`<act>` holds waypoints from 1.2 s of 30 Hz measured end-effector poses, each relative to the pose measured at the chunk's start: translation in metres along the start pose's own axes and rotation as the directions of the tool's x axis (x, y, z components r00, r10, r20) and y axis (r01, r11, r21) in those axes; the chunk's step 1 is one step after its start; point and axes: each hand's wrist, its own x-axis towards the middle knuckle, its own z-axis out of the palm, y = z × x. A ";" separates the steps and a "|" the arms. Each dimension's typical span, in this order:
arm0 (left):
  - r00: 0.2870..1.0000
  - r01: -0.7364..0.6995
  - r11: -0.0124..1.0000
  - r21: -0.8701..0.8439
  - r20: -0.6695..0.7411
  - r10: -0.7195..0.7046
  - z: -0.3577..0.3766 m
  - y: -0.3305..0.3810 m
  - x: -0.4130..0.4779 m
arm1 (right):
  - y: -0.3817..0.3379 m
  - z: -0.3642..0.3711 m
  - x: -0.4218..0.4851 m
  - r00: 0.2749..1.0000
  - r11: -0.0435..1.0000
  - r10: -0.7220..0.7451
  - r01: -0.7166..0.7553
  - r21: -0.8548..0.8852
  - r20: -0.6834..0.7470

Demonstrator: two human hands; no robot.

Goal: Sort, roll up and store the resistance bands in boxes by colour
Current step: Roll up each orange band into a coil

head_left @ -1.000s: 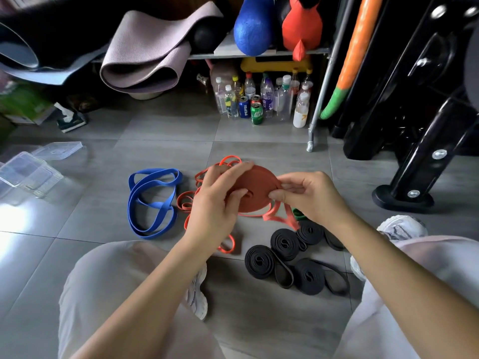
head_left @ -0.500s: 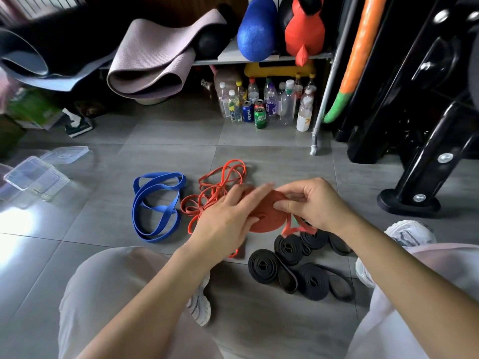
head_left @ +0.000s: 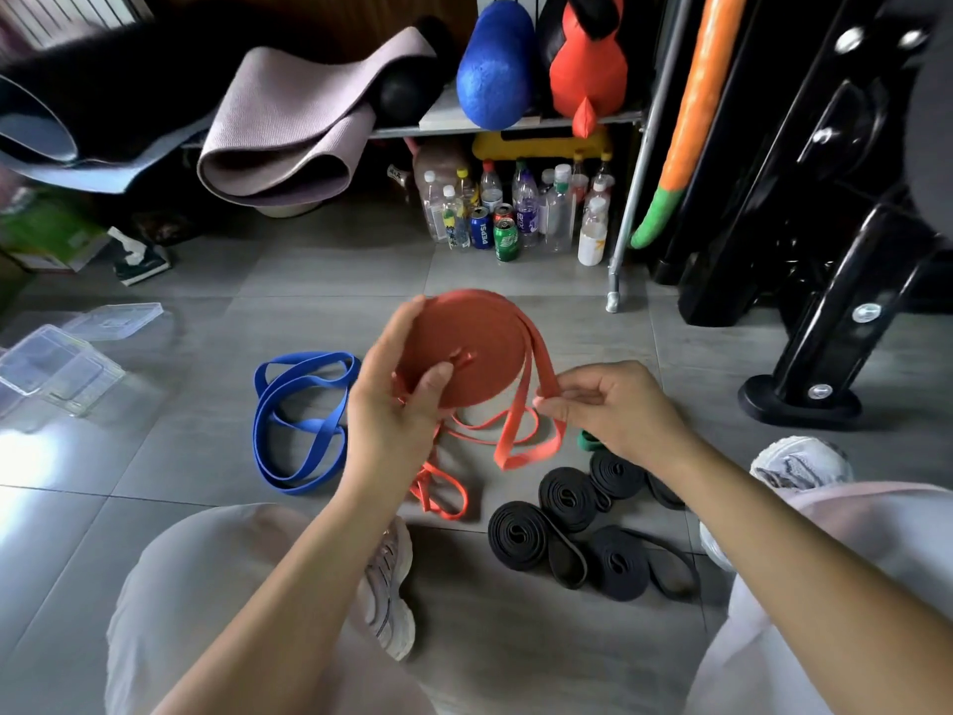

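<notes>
Two curled grips — L hand (head_left: 397,405): red roll (head_left: 479,338), R hand (head_left: 619,405): tail (head_left: 544,371)

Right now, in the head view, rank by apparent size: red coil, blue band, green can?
1. red coil and blue band: about alike; coil is nearer the camera, so unranked.
2. green can: smallest.
</notes>
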 end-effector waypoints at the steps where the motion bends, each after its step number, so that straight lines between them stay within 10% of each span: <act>1: 0.999 0.027 0.998 -0.064 -0.029 -0.029 0.001 0.003 0.001 | 0.000 0.003 -0.001 1.000 1.000 -0.008 0.008 -0.005 0.008; 20: 0.932 -0.309 0.884 0.352 0.297 0.207 0.005 -0.003 -0.005 | -0.008 -0.001 0.001 0.987 0.989 -0.145 0.145 -0.004 -0.064; 27: 0.771 -0.614 0.571 0.545 0.571 0.283 0.010 -0.013 -0.011 | 0.000 0.004 -0.006 0.992 1.000 0.005 -0.001 -0.029 0.123; 36: 0.941 -0.326 0.864 0.384 0.219 0.258 -0.006 -0.005 0.006 | 0.016 -0.011 0.003 0.981 0.954 0.153 -0.115 -0.276 0.120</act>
